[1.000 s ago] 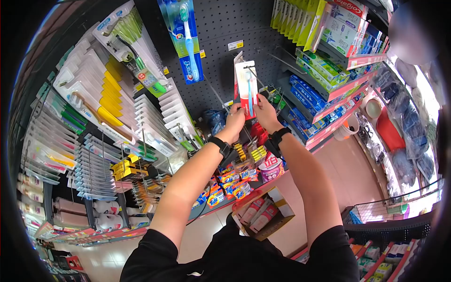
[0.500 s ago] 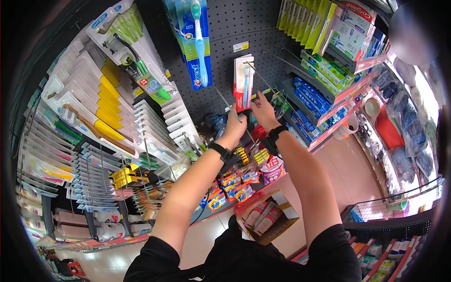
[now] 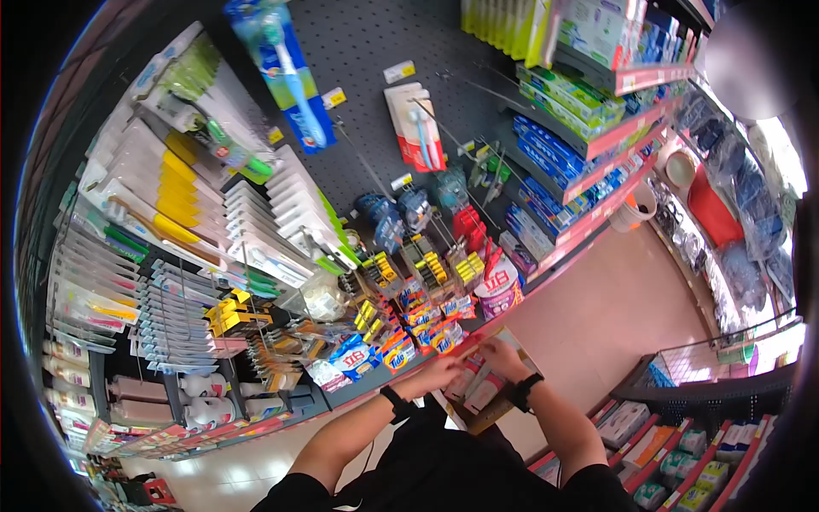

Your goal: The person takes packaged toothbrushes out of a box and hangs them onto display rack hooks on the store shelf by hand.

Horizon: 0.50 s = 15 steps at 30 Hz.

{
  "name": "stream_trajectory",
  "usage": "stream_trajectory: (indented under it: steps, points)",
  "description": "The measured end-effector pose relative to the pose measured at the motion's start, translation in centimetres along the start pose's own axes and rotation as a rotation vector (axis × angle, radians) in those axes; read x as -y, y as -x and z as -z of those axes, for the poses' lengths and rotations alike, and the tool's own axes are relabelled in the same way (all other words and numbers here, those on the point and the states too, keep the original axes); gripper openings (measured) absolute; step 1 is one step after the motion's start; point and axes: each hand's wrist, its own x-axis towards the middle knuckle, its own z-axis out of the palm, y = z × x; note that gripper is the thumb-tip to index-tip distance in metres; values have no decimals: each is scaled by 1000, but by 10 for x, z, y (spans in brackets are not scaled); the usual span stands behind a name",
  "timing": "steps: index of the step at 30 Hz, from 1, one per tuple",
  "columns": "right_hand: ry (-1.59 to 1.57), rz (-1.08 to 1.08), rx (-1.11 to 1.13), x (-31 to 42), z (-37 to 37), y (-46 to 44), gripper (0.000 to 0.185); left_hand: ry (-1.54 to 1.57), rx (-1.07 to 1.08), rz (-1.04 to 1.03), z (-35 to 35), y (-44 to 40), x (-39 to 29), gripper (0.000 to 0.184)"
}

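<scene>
An open cardboard box (image 3: 522, 346) stands low in front of me, with pink-and-white packs (image 3: 485, 392) inside and a red edge at its far left. My left hand (image 3: 439, 374) is at the box's left side, fingers stretched toward the packs. Over the far right part of the box reaches my right hand (image 3: 505, 360), its fingers loosely apart. Nothing shows in either hand, though motion blurs the fingertips. Above, a red-and-white carded toothbrush pack (image 3: 415, 128) hangs on a metal hook of the dark pegboard (image 3: 358, 51).
Carded toothbrushes (image 3: 162, 192) fill hooks on the left, and a blue toothbrush pack (image 3: 286, 81) hangs above. Tide packs (image 3: 422, 320) lie on the lower shelf (image 3: 363, 388). Toothpaste boxes (image 3: 554, 158) line shelves at the right. Hook ends stick out. Tiled floor (image 3: 623, 299) lies to the right.
Both hands have left the hanging red-and-white toothbrush pack and moved down to the cardboard box. The pack stays on its hook. The view has shifted and tilted.
</scene>
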Motion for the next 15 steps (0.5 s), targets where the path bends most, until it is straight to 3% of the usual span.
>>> stream_trajectory:
  steps: [2,3,5,7,9,11,15]
  points:
    - [75,122,7,-68,-36,29,27,-48,29,128,-22,0,60,27]
    - [51,77,18,-84,-47,45,27,-73,96,130,-28,3,80,29]
    - [406,101,176,-113,-63,71,27,-234,-27,52,-50,8,129,28]
    - [235,-40,218,-146,-88,87,26,-303,-99,48,-63,21,129,26]
    - [288,-181,182,-149,-102,104,22,-396,-117,43,-69,28,129,23]
    - [436,-89,84,-148,-111,112,20,-554,-168,-17,-78,26,143,19]
    - [388,-43,14,-138,-110,113,19,-709,-221,-146,-90,15,158,11]
